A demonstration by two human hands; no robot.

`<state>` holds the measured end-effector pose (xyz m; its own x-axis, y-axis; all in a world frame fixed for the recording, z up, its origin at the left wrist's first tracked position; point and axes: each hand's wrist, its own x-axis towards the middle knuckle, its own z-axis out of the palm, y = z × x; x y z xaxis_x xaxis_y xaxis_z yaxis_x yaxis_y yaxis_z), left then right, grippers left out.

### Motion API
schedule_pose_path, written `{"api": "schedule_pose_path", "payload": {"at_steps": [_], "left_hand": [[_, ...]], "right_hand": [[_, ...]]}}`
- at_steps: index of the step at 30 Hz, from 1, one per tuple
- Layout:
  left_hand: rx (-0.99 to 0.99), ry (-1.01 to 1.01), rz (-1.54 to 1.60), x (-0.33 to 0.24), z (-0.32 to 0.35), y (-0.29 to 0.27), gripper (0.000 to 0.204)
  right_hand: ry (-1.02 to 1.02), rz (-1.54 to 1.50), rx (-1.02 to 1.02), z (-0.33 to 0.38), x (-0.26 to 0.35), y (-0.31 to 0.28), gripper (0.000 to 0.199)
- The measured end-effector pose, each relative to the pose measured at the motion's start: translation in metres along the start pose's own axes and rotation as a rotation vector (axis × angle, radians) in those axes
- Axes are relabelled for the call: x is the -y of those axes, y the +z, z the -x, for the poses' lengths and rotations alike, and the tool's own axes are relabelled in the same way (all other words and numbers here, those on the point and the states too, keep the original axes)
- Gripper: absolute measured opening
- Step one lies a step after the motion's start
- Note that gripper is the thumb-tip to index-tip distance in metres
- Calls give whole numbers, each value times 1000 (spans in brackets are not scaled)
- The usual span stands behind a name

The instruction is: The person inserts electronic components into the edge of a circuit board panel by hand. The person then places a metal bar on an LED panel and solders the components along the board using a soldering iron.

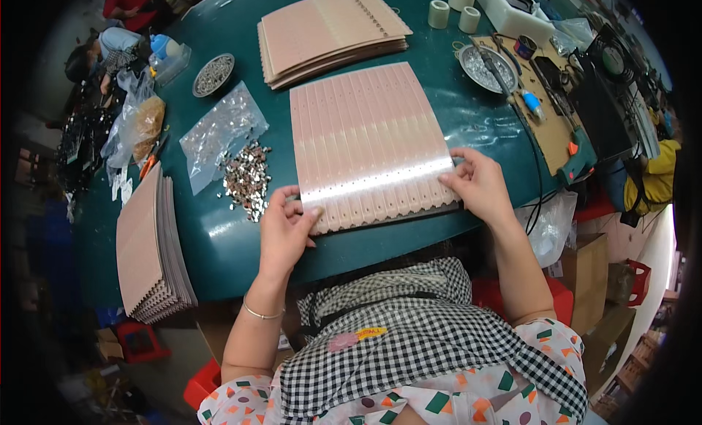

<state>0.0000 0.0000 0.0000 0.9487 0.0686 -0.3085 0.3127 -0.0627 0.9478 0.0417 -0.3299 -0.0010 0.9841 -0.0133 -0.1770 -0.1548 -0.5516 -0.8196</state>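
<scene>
A pink perforated board [365, 133] scored into several narrow strips lies on the dark green table [219, 242] in front of me. My left hand [287, 228] presses its near left corner with fingers on top. My right hand [479, 184] pinches its near right edge. A shiny band of clear tape runs across the board between both hands.
A pile of small metal parts [245, 180] and a clear bag [219, 129] lie left of the board. Stacks of pink boards sit at the far middle [329, 34] and near left [150, 249]. Metal dishes [213, 74], tape rolls [439, 13] and tools [541, 96] crowd the far right. Another person [110, 52] sits far left.
</scene>
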Motion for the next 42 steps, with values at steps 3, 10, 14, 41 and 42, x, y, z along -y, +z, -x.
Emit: {"api": "schedule_pose_path", "payload": {"at_steps": [3, 10, 14, 41, 42], "left_hand": [[-23, -30, -268, -7, 0, 0, 58], [-56, 99, -177, 0, 12, 9, 61], [-19, 58, -174, -1, 18, 14, 61], [-461, 667, -922, -7, -26, -51, 17], [-463, 700, -1035, -7, -34, -54, 16]], "right_hand": [[-56, -72, -53, 3, 2, 0, 46], [-24, -58, -102, 25, -3, 3, 50], [13, -136, -135, 29, -6, 2, 51], [-297, -1, -220, 33, -13, -13, 35], [-305, -30, -210, 33, -10, -11, 34]]}}
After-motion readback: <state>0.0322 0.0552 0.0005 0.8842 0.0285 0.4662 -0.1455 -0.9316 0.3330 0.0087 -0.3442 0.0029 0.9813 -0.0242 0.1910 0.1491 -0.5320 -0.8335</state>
